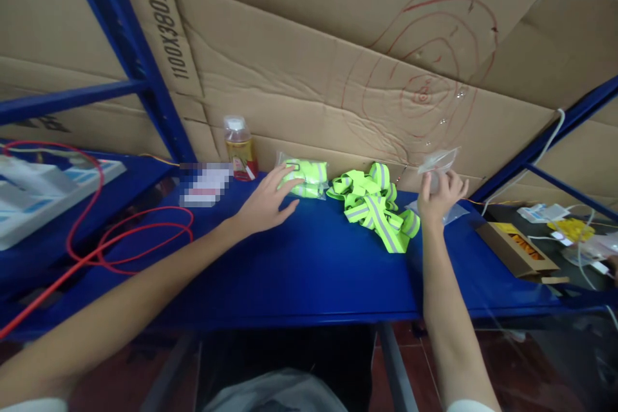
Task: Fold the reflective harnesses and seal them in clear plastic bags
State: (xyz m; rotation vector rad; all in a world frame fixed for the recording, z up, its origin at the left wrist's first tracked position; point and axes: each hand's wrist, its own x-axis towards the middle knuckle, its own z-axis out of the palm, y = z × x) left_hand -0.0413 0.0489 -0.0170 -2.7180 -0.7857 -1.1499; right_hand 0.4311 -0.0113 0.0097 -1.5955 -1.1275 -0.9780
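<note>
Straight ahead, the left hand (pixel 265 206) lies stretched across the blue tabletop (pixel 309 270), fingers spread and nearly flat. The fingertips rest on a sealed packet of neon-yellow reflective strap (pixel 309 177), touching it but not closed around it. That packet sits at the back of the table, against the cardboard sheets (pixel 313 77) that line the wall, just right of a small bottle of amber liquid (pixel 239 149) with a pale cap.

The right hand (pixel 437 196) is raised on its wrist near the back edge, fingers curled up and pinched on an empty clear plastic bag (pixel 439 159) — the bag stands above the fingertips, its mouth crumpled and slightly open.

Between the two hands lies a loose heap of the same neon-yellow strap with grey reflective bands (pixel 376 209), unbagged, touching neither hand but just beside the right one.

Off to the left, a red cable (pixel 120 238) loops over the table's edge, below a blue rack post (pixel 140 71). To the right — well apart from the hands — an open brown carton (pixel 516 248) lies on its side with orange pieces inside.
</note>
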